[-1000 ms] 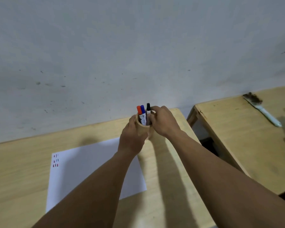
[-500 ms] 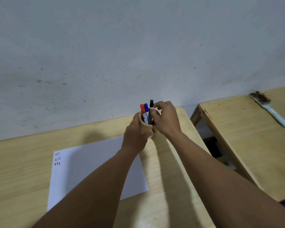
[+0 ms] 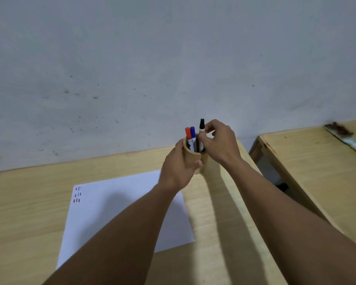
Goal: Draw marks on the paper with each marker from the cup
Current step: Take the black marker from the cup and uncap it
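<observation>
A tan cylindrical cup (image 3: 191, 158) stands near the back of the wooden table (image 3: 25, 202), and my left hand (image 3: 178, 169) is wrapped around its left side. A red-capped marker (image 3: 187, 133) and a blue-capped marker (image 3: 192, 132) stick up out of it. My right hand (image 3: 219, 141) pinches the black-capped marker (image 3: 202, 124), which stands higher than the other two with its lower end still inside the cup. A white sheet of paper (image 3: 119, 204) lies in front of the cup, with small red, blue and dark marks (image 3: 77, 194) near its top left corner.
A grey wall rises right behind the table. A second wooden table (image 3: 317, 171) stands to the right across a narrow gap. A brush (image 3: 345, 138) with a pale handle lies on that table's far edge.
My right hand has closed on the black marker and raised it partway out of the cup. My left hand stays on the cup. The camera view has shifted slightly.
</observation>
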{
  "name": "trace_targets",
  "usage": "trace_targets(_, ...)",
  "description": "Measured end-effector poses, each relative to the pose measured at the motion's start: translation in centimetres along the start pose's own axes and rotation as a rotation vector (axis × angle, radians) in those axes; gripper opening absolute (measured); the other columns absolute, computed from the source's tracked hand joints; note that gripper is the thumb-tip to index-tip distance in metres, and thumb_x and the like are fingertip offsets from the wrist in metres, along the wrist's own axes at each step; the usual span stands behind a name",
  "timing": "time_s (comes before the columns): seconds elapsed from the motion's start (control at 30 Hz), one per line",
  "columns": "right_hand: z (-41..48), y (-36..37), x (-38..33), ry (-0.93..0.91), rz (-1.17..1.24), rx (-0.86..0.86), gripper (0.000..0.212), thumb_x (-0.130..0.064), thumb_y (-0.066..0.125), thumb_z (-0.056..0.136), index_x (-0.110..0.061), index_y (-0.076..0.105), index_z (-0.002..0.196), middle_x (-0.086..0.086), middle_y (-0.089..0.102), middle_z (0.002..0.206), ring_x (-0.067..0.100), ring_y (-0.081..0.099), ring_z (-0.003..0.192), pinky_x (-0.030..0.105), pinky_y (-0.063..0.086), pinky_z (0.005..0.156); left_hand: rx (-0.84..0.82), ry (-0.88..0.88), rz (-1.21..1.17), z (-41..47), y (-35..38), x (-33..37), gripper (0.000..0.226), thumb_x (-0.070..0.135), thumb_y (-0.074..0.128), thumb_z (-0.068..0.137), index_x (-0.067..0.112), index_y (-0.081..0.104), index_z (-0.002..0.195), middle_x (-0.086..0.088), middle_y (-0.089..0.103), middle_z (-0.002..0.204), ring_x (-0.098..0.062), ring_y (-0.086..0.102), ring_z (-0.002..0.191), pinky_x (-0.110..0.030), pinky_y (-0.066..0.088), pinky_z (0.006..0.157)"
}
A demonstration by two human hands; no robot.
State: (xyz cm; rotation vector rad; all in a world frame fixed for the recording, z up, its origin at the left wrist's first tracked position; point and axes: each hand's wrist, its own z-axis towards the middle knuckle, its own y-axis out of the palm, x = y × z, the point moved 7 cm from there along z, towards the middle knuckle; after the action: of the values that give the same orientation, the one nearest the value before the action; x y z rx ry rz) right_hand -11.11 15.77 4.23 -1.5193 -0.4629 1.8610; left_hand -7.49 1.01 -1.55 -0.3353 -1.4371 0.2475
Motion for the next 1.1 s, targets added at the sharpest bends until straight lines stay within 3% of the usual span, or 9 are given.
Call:
trace_targets(0.2, -0.7, -1.4, -2.1, -0.071, 0.05, 0.105, 0.017, -0.028, 0.058, 0.097, -0.015, 0.062, 0.106, -0.004, 0.068, 0.096, 0.019, 0.065, 0.098, 0.036, 0.052, 0.08, 0.052, 0.039, 0.016, -0.5, 0.0, -0.5, 0.056, 0.03, 0.077, 0.077, 0.042, 0.051, 0.126, 0.029, 0.063, 0.105, 0.005, 0.06, 0.099, -0.021, 0.049, 0.081)
trace_targets(0.33, -1.6, -2.8, -4.0, -0.16, 0.089, 0.184, 0.022, -0.034, 0.052, 0.103, -0.017, 0.059, 0.116, -0.007, 0.067, 0.099, 0.015, 0.064, 0.099, 0.035, 0.052, 0.082, 0.011, 0.059, 0.044, -1.2, -0.4, -0.6, 0.055, 0.02, 0.074, 0.078, 0.042, 0.048, 0.122, 0.032, 0.057, 0.095, 0.007, 0.058, 0.088, -0.008, 0.043, 0.069)
trace_targets(0.37, -1.9, -3.0, -4.5, -0.177, 0.1, 0.189, 0.023, -0.036, 0.051, 0.104, -0.018, 0.059, 0.117, -0.006, 0.067, 0.099, 0.015, 0.064, 0.098, 0.033, 0.049, 0.08, 0.0, 0.054, 0.051, -1.3, -0.6, -0.7, 0.056, 0.017, 0.073, 0.079, 0.037, 0.048, 0.125, 0.03, 0.057, 0.098, 0.005, 0.058, 0.091, -0.009, 0.044, 0.071)
trace_targets(0.47, -3.2, -3.2, -6.3, -0.248, 0.105, 0.192, 0.027, -0.04, 0.049, 0.106, -0.019, 0.06, 0.12, -0.006, 0.067, 0.1, 0.013, 0.063, 0.095, 0.028, 0.045, 0.075, 0.098, 0.05, 0.093, -2.0, -2.9, -0.3, 0.073, 0.02, 0.066, 0.084, 0.026, 0.036, 0.15, 0.003, 0.056, 0.137, -0.017, 0.053, 0.125, -0.029, 0.046, 0.098)
trace_targets(0.53, -4.5, -3.3, -7.6, -0.293, 0.108, 0.187, 0.027, -0.042, 0.049, 0.106, -0.022, 0.062, 0.119, -0.007, 0.067, 0.097, 0.013, 0.064, 0.091, 0.029, 0.049, 0.074, 0.249, 0.055, 0.026, -2.8, -5.3, 0.9, 0.056, 0.024, 0.06, 0.092, 0.027, 0.044, 0.146, 0.0, 0.058, 0.135, -0.018, 0.055, 0.121, -0.029, 0.044, 0.096)
trace_targets(0.7, -7.2, -1.9, -10.2, -0.328, 0.178, -0.05, 0.02, -0.045, 0.056, 0.103, -0.029, 0.069, 0.104, -0.004, 0.075, 0.094, 0.009, 0.073, 0.088, 0.037, 0.06, 0.08, 0.406, 0.109, -0.266, -4.7, -10.9, 6.0, 0.032, 0.027, 0.052, 0.097, 0.027, 0.065, 0.127, 0.003, 0.07, 0.111, -0.014, 0.066, 0.096, -0.035, 0.053, 0.092)
trace_targets(0.83, -9.6, -1.1, -12.1, -0.322, 0.343, -0.222, 0.027, -0.033, 0.06, 0.104, -0.012, 0.077, 0.105, 0.002, 0.074, 0.086, 0.001, 0.068, 0.073, 0.023, 0.051, 0.07, 0.339, 0.143, -0.377, -6.4, -13.4, 8.1, 0.027, 0.018, 0.054, 0.097, 0.023, 0.073, 0.115, 0.001, 0.073, 0.101, -0.012, 0.067, 0.075, -0.031, 0.056, 0.07)
trace_targets(1.0, -11.8, 0.3, -13.1, -0.176, 0.563, -0.398, 0.022, -0.028, 0.064, 0.102, -0.012, 0.063, 0.118, 0.007, 0.077, 0.091, 0.012, 0.073, 0.08, 0.028, 0.053, 0.068, 0.263, 0.11, -0.344, -8.4, -15.6, 8.0, 0.021, 0.007, 0.057, 0.095, 0.015, 0.075, 0.099, 0.0, 0.072, 0.09, -0.014, 0.065, 0.075, -0.03, 0.056, 0.072)
trace_targets(1.1, -13.1, 1.3, -13.7, -0.124, 0.645, -0.518, 0.007, -0.023, 0.057, 0.104, -0.019, 0.06, 0.109, 0.008, 0.077, 0.096, 0.018, 0.072, 0.087, 0.034, 0.052, 0.076, 0.237, 0.061, -0.408, -9.0, -16.9, 7.2, 0.02, 0.004, 0.054, 0.097, 0.011, 0.072, 0.096, -0.002, 0.074, 0.093, -0.015, 0.065, 0.079, -0.029, 0.057, 0.072)
